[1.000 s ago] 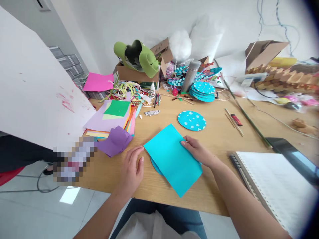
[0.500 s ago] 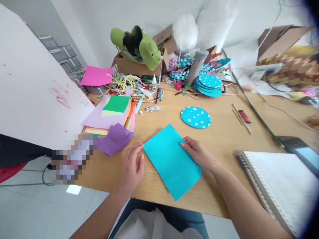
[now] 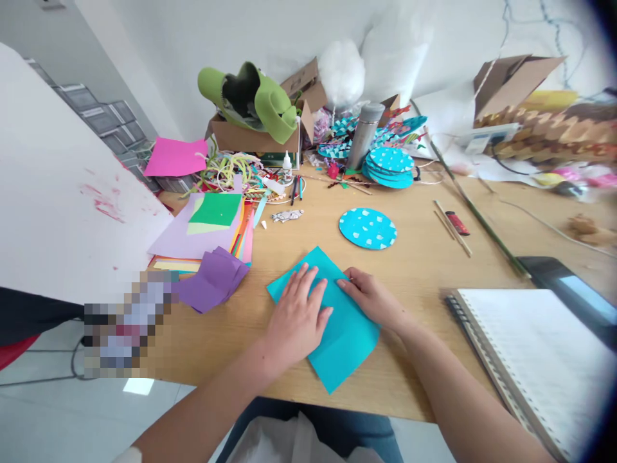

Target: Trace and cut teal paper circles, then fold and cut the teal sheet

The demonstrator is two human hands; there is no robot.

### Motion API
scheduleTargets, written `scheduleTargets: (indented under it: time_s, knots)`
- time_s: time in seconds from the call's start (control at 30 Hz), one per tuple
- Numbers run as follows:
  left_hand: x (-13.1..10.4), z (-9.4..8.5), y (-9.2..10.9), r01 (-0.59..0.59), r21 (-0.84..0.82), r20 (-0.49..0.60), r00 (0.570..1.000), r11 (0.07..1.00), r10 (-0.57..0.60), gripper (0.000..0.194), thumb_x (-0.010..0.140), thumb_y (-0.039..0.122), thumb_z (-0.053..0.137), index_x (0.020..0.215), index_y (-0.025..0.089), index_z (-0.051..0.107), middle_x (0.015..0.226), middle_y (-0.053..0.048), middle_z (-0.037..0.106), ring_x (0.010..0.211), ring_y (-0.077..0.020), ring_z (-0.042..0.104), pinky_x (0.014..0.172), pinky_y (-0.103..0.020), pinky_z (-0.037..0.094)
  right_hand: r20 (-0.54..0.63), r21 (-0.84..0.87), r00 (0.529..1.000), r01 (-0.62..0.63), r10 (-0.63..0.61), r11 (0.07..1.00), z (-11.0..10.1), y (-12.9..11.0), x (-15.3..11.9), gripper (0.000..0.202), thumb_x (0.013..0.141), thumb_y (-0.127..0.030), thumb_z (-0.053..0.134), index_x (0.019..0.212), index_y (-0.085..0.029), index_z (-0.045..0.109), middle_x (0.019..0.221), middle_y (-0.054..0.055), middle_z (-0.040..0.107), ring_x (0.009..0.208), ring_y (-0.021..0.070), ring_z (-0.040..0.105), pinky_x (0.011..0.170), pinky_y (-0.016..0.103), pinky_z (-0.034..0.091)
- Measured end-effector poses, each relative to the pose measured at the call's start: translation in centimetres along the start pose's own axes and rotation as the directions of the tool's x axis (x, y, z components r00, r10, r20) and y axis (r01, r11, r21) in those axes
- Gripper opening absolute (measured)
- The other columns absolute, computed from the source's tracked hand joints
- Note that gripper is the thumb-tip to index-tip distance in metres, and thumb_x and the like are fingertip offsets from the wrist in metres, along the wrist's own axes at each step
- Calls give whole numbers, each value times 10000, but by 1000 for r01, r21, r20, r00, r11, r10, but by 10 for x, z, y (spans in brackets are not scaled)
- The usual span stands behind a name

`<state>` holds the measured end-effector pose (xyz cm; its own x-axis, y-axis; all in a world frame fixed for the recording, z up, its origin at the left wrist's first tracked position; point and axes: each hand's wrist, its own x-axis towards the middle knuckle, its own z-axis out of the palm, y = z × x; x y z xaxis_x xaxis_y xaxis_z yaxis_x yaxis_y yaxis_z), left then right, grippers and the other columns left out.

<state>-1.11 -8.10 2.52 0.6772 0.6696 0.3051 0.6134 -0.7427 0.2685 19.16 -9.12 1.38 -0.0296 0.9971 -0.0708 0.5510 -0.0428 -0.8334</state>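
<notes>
A sheet of turquoise paper (image 3: 344, 334) lies slantwise near the front edge of the table. My left hand (image 3: 299, 315) rests flat across its left part, fingers extended and slightly apart. At the sheet's upper right edge, my right hand (image 3: 369, 297) pinches the paper between thumb and fingers; the fingertips beneath are hidden. Just beyond the sheet is a turquoise oval (image 3: 368, 229) with pale spots. Folded purple paper (image 3: 212, 280) sits left of my left hand.
Coloured sheets (image 3: 178, 235) are stacked at left. A glue bottle (image 3: 287, 168), a grey flask (image 3: 365, 136) and spotted ovals (image 3: 389, 168) stand farther back. Thin sticks (image 3: 453, 228), a red lighter (image 3: 457, 223), a long green stem (image 3: 477, 202) and a spiral notebook (image 3: 525, 347) occupy the right.
My left hand has moved right, from the sheet's left corner onto its surface. My right hand keeps its grip on the edge. The whole view has shifted slightly.
</notes>
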Motion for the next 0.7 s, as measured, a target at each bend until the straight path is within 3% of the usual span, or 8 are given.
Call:
scheduleTargets:
  time_s: [0.2, 0.43, 0.7]
  knots:
    - [2, 20, -1, -34, 57, 128, 991, 998, 26, 572, 934, 426, 450, 1417, 127, 384, 1500, -201, 366, 1426, -355, 243, 1109, -572, 317, 5, 17, 1000, -8, 8, 1000, 0, -3, -2, 306, 862, -491, 472, 773, -199, 489, 646, -4, 537, 604, 144, 482, 541, 265, 376]
    - [-2, 25, -4, -48, 107, 114, 993, 993, 36, 571, 946, 443, 412, 1431, 144, 377, 1509, -178, 360, 1429, -357, 235, 1116, -561, 313, -20, -137, 996, -92, 90, 986, -4, -3, -7, 219, 825, -401, 577, 821, -194, 505, 707, 18, 599, 628, 154, 534, 556, 255, 358]
    - [-3, 28, -5, -89, 161, 96, 993, 983, 74, 576, 937, 427, 446, 1444, 165, 362, 1523, -161, 345, 1433, -344, 230, 1103, -551, 338, -36, -408, 991, -135, 132, 903, -8, -18, -19, 96, 878, -269, 577, 814, -202, 555, 795, 53, 698, 738, 204, 658, 599, 265, 360]
